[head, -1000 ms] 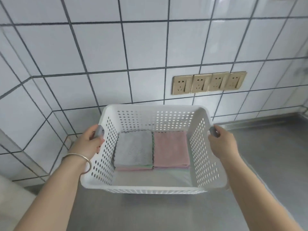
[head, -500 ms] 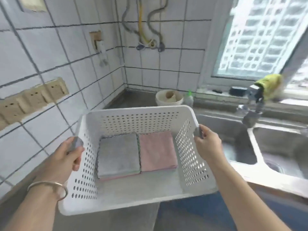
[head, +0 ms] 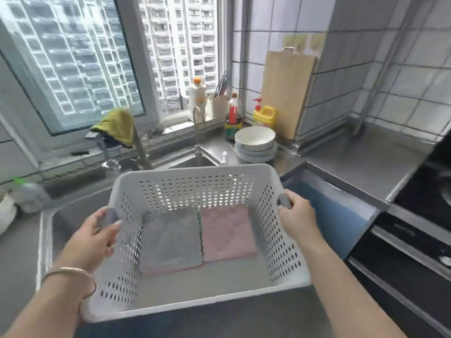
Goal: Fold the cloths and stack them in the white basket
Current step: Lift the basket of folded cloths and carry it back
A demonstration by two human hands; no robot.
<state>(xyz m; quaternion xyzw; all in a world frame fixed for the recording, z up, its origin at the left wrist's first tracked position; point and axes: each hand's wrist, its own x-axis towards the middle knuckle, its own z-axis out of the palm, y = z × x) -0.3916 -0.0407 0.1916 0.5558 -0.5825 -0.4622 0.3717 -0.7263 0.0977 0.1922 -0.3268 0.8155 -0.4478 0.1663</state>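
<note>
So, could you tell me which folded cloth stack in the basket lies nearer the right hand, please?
The pink-topped stack; the grey-topped stack sits toward the left hand.

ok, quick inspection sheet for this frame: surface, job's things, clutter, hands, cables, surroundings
Surface: steel counter with a sink set in it; the white basket is held over the counter's near edge.
Job's things: grey cloth and pink cloth, folded, side by side on the basket floor, other cloth edges showing under the grey one.
Clutter: stacked bowls, yellow bottle, cutting board against the wall, yellow-green rag draped by the faucet.
Hands: left hand and right hand each grip a grey basket handle.
Cables: nothing seen.
Surroundings: window, tiled walls, stove at right.
</note>
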